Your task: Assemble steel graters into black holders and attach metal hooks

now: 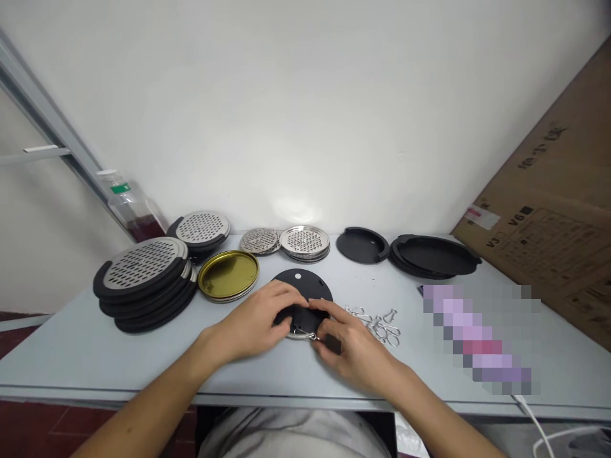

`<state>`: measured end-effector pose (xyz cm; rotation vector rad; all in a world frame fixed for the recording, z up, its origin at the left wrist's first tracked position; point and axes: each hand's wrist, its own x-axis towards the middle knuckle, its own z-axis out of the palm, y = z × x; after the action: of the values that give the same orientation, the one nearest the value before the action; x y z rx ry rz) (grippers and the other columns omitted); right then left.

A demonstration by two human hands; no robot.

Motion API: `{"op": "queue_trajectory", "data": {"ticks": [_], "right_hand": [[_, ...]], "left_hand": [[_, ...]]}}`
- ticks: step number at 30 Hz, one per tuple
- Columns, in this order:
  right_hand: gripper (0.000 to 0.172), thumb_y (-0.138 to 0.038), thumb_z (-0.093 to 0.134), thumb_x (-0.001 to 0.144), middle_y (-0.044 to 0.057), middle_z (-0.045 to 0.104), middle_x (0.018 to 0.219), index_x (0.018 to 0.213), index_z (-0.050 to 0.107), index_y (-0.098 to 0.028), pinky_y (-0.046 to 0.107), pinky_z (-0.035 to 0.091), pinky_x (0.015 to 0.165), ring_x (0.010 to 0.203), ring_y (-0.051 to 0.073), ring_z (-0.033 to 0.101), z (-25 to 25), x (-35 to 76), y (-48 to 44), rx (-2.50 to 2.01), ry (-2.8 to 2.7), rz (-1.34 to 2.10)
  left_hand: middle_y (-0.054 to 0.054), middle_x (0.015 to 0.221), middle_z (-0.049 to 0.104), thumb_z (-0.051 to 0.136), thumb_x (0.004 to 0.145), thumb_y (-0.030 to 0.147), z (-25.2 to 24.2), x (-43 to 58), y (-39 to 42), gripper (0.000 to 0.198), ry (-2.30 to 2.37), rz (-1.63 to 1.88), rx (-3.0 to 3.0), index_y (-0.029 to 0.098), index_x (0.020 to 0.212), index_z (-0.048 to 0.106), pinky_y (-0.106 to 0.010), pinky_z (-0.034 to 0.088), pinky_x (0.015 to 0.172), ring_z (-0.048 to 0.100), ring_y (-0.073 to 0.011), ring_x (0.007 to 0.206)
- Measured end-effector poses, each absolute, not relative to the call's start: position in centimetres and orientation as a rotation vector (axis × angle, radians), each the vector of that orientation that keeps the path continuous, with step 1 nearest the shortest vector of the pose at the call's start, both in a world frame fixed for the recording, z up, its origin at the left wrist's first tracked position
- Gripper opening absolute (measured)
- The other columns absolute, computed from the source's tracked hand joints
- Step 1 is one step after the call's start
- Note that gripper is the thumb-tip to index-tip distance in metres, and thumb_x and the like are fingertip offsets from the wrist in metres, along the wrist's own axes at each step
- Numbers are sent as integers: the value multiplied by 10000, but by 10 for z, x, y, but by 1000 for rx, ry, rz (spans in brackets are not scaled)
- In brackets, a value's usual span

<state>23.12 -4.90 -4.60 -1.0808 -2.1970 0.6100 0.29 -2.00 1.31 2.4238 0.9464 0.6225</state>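
A black round plastic disc (305,280) with a white dot lies at the table's front middle, between my hands. My left hand (267,315) is closed on its left side, thumb low and fingers over the top. At its right side, my right hand (348,337) pinches the near edge, where a bent metal wire clip (312,336) shows by the fingertips. A silvery rim is visible under the disc's near edge; the rest there is hidden by my fingers. Several loose wire clips (382,327) lie just right of my right hand.
Left stand stacked black-rimmed grater discs (143,270), another stack (203,229) and a gold-coloured lid (229,275). Behind are metal grater plates (305,240), a black disc (363,246) and black trays (434,256). A bottle (133,207), a cardboard box (548,210) and a pixelated object (477,343) flank them.
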Motion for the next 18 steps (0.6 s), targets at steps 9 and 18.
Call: {"op": "queue_trajectory", "data": {"ticks": [9,18], "right_hand": [[162,-71,591,803,78,575,1099,852,544,-218,343,514,900,1051,204,598,-35,224,-52,-921,-2080,641],[177,-74,599,820,62,578,1027,877,554,-236,363,509,873,1004,217,581,-35,224,-53,-809,-2066,646]], "left_hand": [[-53,1246,606,726,803,160,-27,7,-32,195,911,821,2508,231,969,652,-525,253,1211,523,-248,1251],[-38,1147,664,660,857,124,-29,9,-31,163,849,905,2524,238,957,720,-489,321,1183,598,-210,1133]]}}
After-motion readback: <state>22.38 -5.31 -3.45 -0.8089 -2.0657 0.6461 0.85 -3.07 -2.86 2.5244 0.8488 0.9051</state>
